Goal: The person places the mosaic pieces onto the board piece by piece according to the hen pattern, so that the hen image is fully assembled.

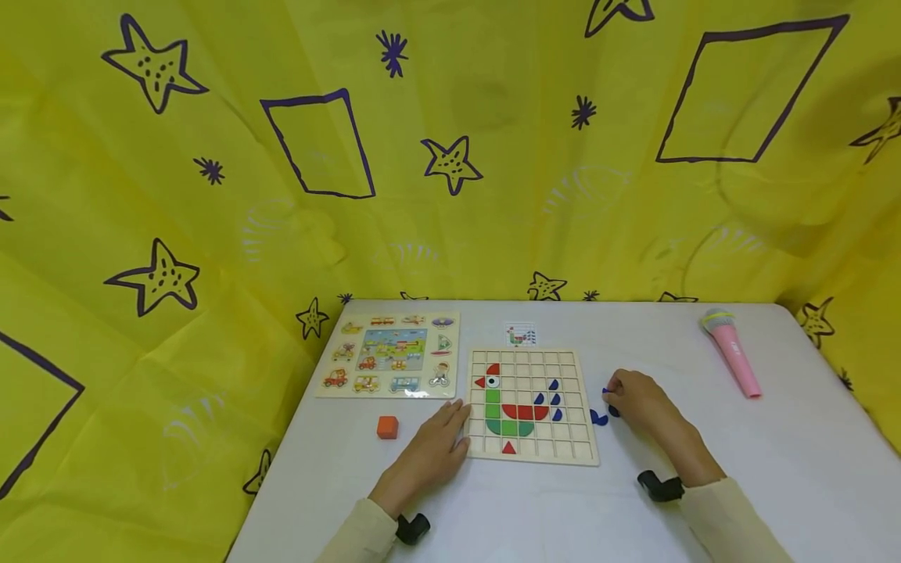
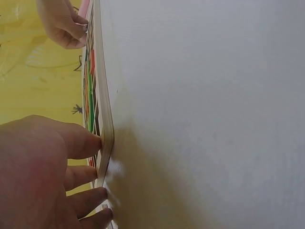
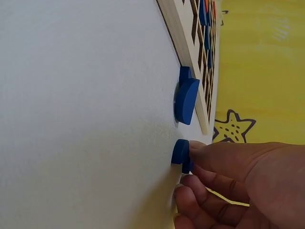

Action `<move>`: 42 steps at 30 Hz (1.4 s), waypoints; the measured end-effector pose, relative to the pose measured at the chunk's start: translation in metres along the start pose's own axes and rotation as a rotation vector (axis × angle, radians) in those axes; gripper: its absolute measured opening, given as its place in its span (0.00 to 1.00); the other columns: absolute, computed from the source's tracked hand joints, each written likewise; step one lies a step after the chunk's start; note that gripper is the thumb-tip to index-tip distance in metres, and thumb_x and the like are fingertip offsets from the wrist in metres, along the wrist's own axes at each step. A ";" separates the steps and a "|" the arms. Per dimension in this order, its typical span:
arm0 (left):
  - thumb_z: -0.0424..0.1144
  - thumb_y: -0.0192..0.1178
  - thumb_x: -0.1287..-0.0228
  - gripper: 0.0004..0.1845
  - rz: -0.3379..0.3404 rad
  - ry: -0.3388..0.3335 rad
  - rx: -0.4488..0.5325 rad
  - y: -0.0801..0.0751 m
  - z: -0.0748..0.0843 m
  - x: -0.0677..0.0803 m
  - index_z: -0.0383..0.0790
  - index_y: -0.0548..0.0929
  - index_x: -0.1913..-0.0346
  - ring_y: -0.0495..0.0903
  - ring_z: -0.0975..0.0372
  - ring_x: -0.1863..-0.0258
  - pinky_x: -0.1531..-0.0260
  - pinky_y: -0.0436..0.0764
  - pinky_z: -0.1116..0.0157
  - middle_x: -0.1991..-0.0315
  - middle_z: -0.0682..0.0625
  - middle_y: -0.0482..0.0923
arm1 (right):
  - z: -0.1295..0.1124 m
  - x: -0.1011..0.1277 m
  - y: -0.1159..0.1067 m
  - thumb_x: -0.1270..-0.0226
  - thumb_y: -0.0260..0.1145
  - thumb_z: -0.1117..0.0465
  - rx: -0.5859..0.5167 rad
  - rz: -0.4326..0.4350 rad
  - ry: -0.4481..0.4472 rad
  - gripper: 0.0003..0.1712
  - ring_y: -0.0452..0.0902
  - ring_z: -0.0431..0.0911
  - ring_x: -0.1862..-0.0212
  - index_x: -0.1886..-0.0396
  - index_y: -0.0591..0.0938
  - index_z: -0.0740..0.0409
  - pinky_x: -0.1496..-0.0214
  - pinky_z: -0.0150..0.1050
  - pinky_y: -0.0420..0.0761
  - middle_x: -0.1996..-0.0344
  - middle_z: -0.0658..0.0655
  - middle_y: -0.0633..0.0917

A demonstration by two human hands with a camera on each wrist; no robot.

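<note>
**A:** What do you see on your screen?

**B:** I see two hands on a white table (image 1: 704, 485). The left hand (image 1: 436, 444) lies flat with its fingers straight. The fingertips (image 2: 90, 143) press on the near left edge of the grid board (image 1: 532, 405). It is not holding anything.

**A:** And the other hand?

**B:** The right hand (image 1: 644, 403) is just past the right edge of the board. Its fingers are curled, and they pinch a small blue piece (image 3: 180, 152) that sits on the table. (The wrist view shows this best.)

**A:** Are there more blue pieces?

**B:** Yes. Another blue piece (image 3: 186, 98) lies on the table between the right hand and the board, just beside the board's edge. I think there is one more tucked behind it, but I cannot tell for sure.

**A:** What is on the board?

**B:** A bird picture (image 1: 517, 403) made of red, green and blue pieces. The blue ones sit on the side nearer the right hand. The red and green ones sit nearer the left hand.

**A:** Anything else?

**B:** An orange block (image 1: 387, 426) sits just left of the left hand. Beyond that hand lies a car puzzle (image 1: 390, 356). A little card (image 1: 520, 335) lies past the board, on the far side from both hands. A pink mic (image 1: 732, 352) lies well off to the right of the right hand. A yellow cloth (image 1: 450, 148) with stars hangs behind it all.
</note>
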State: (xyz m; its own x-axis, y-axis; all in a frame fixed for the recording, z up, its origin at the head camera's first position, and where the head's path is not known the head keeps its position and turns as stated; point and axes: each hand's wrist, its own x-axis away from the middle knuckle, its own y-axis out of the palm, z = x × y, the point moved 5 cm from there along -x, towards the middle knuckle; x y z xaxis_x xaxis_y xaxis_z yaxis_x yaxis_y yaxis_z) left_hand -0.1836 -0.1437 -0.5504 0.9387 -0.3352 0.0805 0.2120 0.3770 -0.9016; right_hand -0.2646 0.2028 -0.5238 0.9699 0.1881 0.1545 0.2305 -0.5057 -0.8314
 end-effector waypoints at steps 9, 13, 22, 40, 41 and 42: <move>0.48 0.53 0.24 0.32 0.000 -0.001 0.000 -0.001 0.001 0.000 0.47 0.61 0.22 0.52 0.56 0.24 0.29 0.60 0.53 0.22 0.51 0.55 | -0.005 -0.005 0.004 0.31 0.67 0.63 -0.041 0.012 0.015 0.10 0.74 0.50 0.66 0.59 0.80 0.67 0.64 0.45 0.78 0.69 0.57 0.80; 0.47 0.53 0.25 0.32 0.008 0.005 -0.005 -0.002 0.001 0.000 0.46 0.61 0.22 0.52 0.55 0.24 0.29 0.61 0.53 0.22 0.50 0.56 | -0.017 -0.011 0.008 0.32 0.67 0.63 -0.085 0.028 -0.005 0.10 0.74 0.50 0.67 0.59 0.80 0.67 0.66 0.42 0.78 0.69 0.57 0.80; 0.47 0.53 0.25 0.32 0.008 0.000 0.004 -0.002 0.002 0.000 0.47 0.61 0.22 0.51 0.56 0.23 0.29 0.61 0.52 0.22 0.51 0.55 | -0.036 -0.018 0.025 0.32 0.67 0.64 -0.116 0.043 -0.017 0.08 0.73 0.50 0.66 0.61 0.80 0.66 0.66 0.42 0.77 0.69 0.57 0.79; 0.47 0.53 0.25 0.32 0.015 0.006 0.005 -0.002 0.001 0.001 0.46 0.61 0.22 0.52 0.55 0.24 0.29 0.61 0.52 0.23 0.50 0.56 | -0.037 -0.024 0.028 0.32 0.67 0.59 -0.111 0.025 0.055 0.11 0.73 0.50 0.68 0.64 0.79 0.64 0.71 0.41 0.75 0.71 0.57 0.79; 0.47 0.53 0.25 0.32 0.017 0.007 0.006 -0.002 0.001 0.001 0.46 0.61 0.22 0.52 0.55 0.24 0.29 0.61 0.52 0.23 0.50 0.56 | -0.038 -0.024 0.027 0.32 0.67 0.58 -0.104 0.030 0.055 0.11 0.73 0.51 0.67 0.64 0.79 0.64 0.71 0.41 0.74 0.71 0.57 0.79; 0.47 0.53 0.25 0.32 0.017 0.006 0.006 -0.002 0.001 0.001 0.46 0.61 0.22 0.52 0.55 0.24 0.29 0.61 0.52 0.23 0.50 0.56 | -0.038 -0.024 0.027 0.32 0.67 0.58 -0.099 0.035 0.054 0.11 0.73 0.51 0.67 0.64 0.79 0.63 0.71 0.42 0.74 0.70 0.57 0.79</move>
State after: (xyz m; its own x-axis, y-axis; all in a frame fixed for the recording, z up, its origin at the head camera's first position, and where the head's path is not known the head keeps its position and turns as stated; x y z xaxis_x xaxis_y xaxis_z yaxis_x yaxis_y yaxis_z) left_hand -0.1829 -0.1443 -0.5479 0.9406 -0.3336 0.0627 0.1974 0.3875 -0.9005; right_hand -0.2791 0.1523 -0.5295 0.9796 0.1247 0.1573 0.2007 -0.5919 -0.7806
